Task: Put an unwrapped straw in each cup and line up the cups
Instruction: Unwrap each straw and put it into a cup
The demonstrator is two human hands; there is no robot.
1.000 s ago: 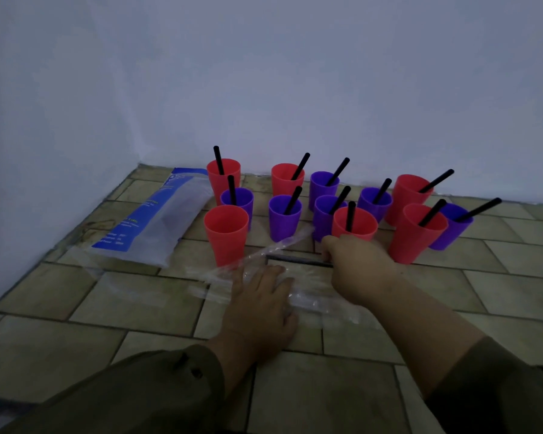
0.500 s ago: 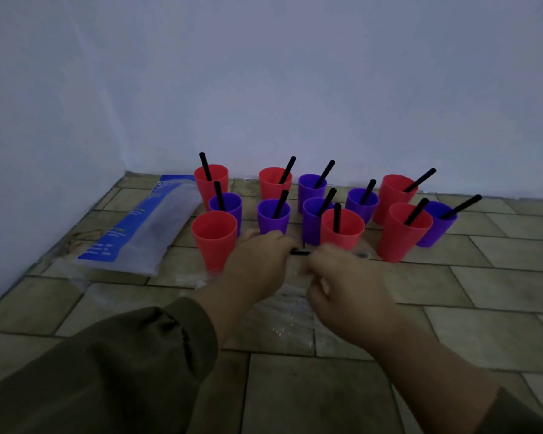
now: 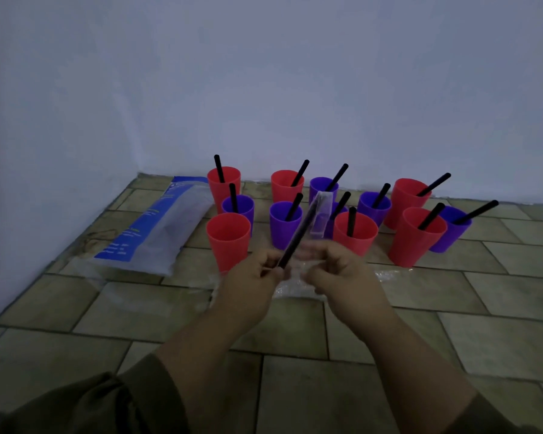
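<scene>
Several red and purple cups stand in a cluster on the tiled floor by the wall, nearly all with a black straw inside. The front-left red cup (image 3: pixel 228 236) holds no straw. My left hand (image 3: pixel 251 285) pinches the lower end of a black straw (image 3: pixel 298 234) that points up and away. Its clear wrapper (image 3: pixel 322 214) hangs loose beside it. My right hand (image 3: pixel 342 277) grips the wrapper's lower part, blurred by motion, just right of the left hand. Both hands hover in front of the cups.
A blue and clear plastic straw bag (image 3: pixel 157 230) lies left of the cups near the corner. Crumpled clear wrappers (image 3: pixel 295 289) lie on the floor under my hands. White walls (image 3: pixel 264 89) close off the back and left.
My hands lifted from the floor with a wrapped straw. The straw now tilts upward and its wrapper has come partly off. The view has shifted slightly.
</scene>
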